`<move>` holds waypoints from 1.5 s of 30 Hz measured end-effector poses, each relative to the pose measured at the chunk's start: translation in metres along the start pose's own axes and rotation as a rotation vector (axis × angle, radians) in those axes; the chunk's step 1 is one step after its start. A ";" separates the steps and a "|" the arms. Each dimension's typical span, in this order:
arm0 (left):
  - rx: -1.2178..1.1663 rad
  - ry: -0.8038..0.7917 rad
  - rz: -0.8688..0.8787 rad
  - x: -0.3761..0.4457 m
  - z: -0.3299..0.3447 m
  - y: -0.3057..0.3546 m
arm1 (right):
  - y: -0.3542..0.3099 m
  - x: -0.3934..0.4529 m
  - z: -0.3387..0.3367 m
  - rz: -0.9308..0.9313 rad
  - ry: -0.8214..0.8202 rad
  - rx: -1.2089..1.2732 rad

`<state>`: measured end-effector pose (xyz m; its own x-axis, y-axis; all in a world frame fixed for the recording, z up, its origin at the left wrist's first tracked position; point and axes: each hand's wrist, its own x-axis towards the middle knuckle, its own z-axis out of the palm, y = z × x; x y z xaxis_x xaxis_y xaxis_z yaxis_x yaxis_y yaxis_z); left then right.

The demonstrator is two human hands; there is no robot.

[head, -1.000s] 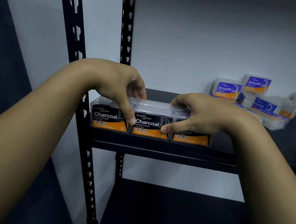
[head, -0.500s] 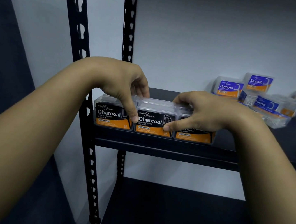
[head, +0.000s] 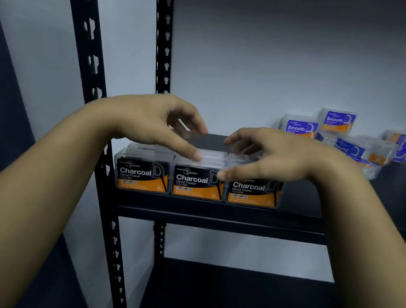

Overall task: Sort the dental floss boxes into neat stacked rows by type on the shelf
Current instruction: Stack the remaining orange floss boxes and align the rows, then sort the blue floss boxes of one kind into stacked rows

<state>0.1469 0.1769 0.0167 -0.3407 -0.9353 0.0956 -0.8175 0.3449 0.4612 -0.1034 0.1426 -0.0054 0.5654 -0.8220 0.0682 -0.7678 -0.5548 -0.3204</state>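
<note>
Three clear boxes labelled Charcoal stand side by side at the front left of the black shelf (head: 214,213): the left box (head: 142,175), the middle box (head: 196,182) and the right box (head: 252,191). My left hand (head: 154,121) hovers just above the left and middle boxes, fingers loosely spread, holding nothing. My right hand (head: 274,155) hovers over the right box with relaxed fingers; its thumb lies near the top edge of the middle box. A loose pile of blue and orange Smooth and Round boxes (head: 340,138) lies at the back right of the shelf.
Two black perforated uprights (head: 83,34) stand at the shelf's left end, against a white wall. A lower dark shelf (head: 242,301) lies below. Bare shelf surface stretches between the Charcoal row and the pile.
Both hands have lifted off the Charcoal boxes, where their fingers were pressing the fronts and tops. The three boxes stay in their row.
</note>
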 end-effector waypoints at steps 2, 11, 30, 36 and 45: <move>-0.112 0.144 0.058 0.002 0.003 0.004 | 0.005 -0.006 -0.010 -0.009 0.046 0.053; 0.221 0.112 -0.076 0.057 0.014 0.052 | 0.040 -0.007 -0.038 0.062 0.179 -0.010; 0.213 -0.239 -0.221 0.170 0.079 0.157 | 0.170 -0.031 -0.105 0.346 -0.163 -0.134; 0.267 -0.217 -0.239 0.191 0.098 0.195 | 0.214 -0.043 -0.110 0.313 -0.108 -0.100; 0.436 -0.027 -0.228 0.222 0.138 0.219 | 0.258 -0.057 -0.107 0.220 0.038 -0.315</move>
<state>-0.1719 0.0553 0.0167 -0.1378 -0.9904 0.0101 -0.9889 0.1382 0.0546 -0.3662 0.0323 0.0092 0.3696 -0.9268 0.0666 -0.9279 -0.3719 -0.0262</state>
